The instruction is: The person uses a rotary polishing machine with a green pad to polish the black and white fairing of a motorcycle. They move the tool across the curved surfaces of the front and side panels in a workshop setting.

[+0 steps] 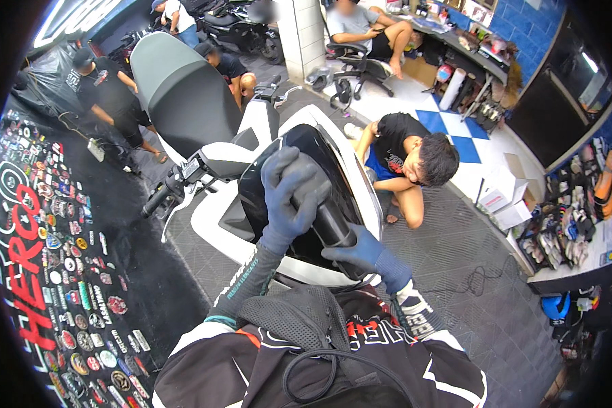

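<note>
Gloved left hand curled round the upper end of a black cylinder, fingers bent over it. Gloved right hand at the lower end, thumb side against it; far fingers hidden, so can't tell how firmly it closes. Cylinder is tilted between both hands, in front of the wearer's chest and over the glossy black front panel of a white scooter. Whether it touches the panel: can't tell.

Risks, my judgement: smooth-looking cylinder could slip if the gloves lose grip or one hand lets go early; it would likely hit the panel or the floor. Twisting the ends against each other could make it jump loose. Panel looks shiny, so a knock from a hard end would probably scratch. A co-worker crouches just beside the scooter's front, leaning in; a sudden elbow or a drop on that side could catch them. Loose cable lies on the floor, to the right: trip hazard if anyone steps there.
</note>
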Motion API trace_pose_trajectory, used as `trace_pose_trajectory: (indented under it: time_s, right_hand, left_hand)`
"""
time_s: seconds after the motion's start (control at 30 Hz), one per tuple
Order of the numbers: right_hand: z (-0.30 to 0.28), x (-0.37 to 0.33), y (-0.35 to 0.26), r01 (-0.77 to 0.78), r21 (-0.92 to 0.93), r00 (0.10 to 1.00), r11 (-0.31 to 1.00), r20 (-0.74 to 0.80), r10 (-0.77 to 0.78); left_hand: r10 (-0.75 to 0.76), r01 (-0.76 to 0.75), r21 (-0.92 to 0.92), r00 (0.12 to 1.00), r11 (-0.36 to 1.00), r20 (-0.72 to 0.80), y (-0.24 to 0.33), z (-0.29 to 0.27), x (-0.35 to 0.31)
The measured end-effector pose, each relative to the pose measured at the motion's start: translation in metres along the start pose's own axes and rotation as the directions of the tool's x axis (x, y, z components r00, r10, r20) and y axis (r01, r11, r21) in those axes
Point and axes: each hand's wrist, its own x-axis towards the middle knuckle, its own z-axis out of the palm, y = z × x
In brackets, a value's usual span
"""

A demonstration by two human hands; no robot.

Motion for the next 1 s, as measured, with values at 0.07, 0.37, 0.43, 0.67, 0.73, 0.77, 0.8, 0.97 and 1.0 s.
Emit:
trace_pose_trajectory:
  time_s: [0.07, 0.37, 0.43, 0.67, 0.73, 0.77, 0.8, 0.97, 1.0]
  right_hand:
    - [0.022, -0.009, 0.009, -0.041, 0.008, 0.999, 0.999, -0.007, 0.041]
    - [0.090, -0.061, 0.097, -0.094, 0.234, 0.979, 0.968, -0.156, 0.133]
    - [0.093, -0.074, 0.114, -0.135, 0.379, 0.974, 0.915, -0.119, 0.193]
    - [0.080, -0.102, 0.186, -0.159, 0.580, 0.958, 0.799, -0.106, 0.267]
    - [0.068, -0.107, 0.208, -0.094, 0.613, 0.976, 0.785, -0.098, 0.193]
    - [0.060, -0.109, 0.218, -0.082, 0.628, 0.980, 0.774, -0.090, 0.177]
    - [0.053, -0.110, 0.226, -0.085, 0.642, 0.978, 0.762, -0.090, 0.186]
    - [0.002, -0.104, 0.237, -0.039, 0.545, 0.981, 0.837, -0.137, 0.135]
    - [-0.010, -0.101, 0.233, -0.056, 0.537, 0.986, 0.842, -0.102, 0.130]
  left_hand:
    - [-0.004, 0.006, -0.041, 0.998, 0.999, 0.063, 0.005, -0.016, -0.011]
    - [0.070, -0.046, -0.142, 0.983, 0.989, 0.169, 0.032, -0.028, -0.081]
    - [0.065, -0.025, -0.175, 0.971, 0.984, 0.228, 0.037, -0.019, -0.098]
    - [0.021, 0.069, -0.173, 0.883, 0.983, 0.469, 0.051, 0.033, -0.148]
    - [0.023, 0.089, -0.198, 0.865, 0.976, 0.501, 0.052, 0.053, -0.160]
    - [0.020, 0.103, -0.205, 0.854, 0.973, 0.521, 0.052, 0.064, -0.165]
    - [0.011, 0.111, -0.194, 0.841, 0.975, 0.540, 0.053, 0.074, -0.170]
    - [0.002, 0.087, -0.121, 0.808, 0.989, 0.589, 0.050, 0.118, -0.176]
    - [-0.008, 0.091, -0.115, 0.818, 0.989, 0.576, 0.049, 0.124, -0.171]
